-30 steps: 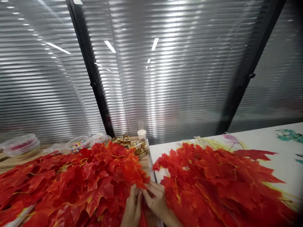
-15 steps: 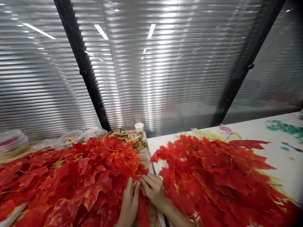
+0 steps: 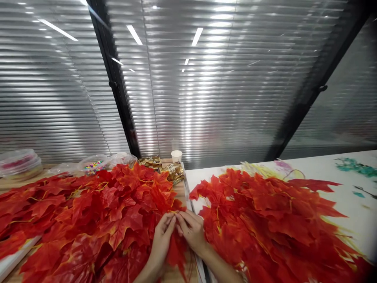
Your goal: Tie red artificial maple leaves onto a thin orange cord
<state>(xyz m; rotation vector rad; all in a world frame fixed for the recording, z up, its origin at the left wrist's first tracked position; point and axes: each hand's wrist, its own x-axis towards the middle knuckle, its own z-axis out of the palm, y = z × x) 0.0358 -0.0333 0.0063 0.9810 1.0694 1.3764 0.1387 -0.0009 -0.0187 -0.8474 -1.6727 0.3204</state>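
My left hand [image 3: 161, 240] and my right hand [image 3: 191, 231] meet at the bottom centre, fingertips pinched together on the thin yellow stem [image 3: 173, 212] of a red artificial maple leaf [image 3: 160, 195]. That leaf belongs to a large heap of red leaves [image 3: 82, 220] spread over the wooden table on the left. A second heap of red leaves [image 3: 265, 220] lies on the white table [image 3: 324, 169] to the right. Both hands rest over the gap between the two heaps.
A white paper cup [image 3: 176, 155] stands at the back, beside gold-wrapped sweets [image 3: 173, 171]. Clear plastic tubs of coloured beads [image 3: 94, 166] and stacked lids [image 3: 19, 163] sit at the back left. Teal scraps [image 3: 356, 167] lie far right. Glass walls with blinds rise behind.
The view has shifted slightly as my head moved. Both hands stay pinched together on the leaf stem, now a little higher in the frame with more forearm showing.
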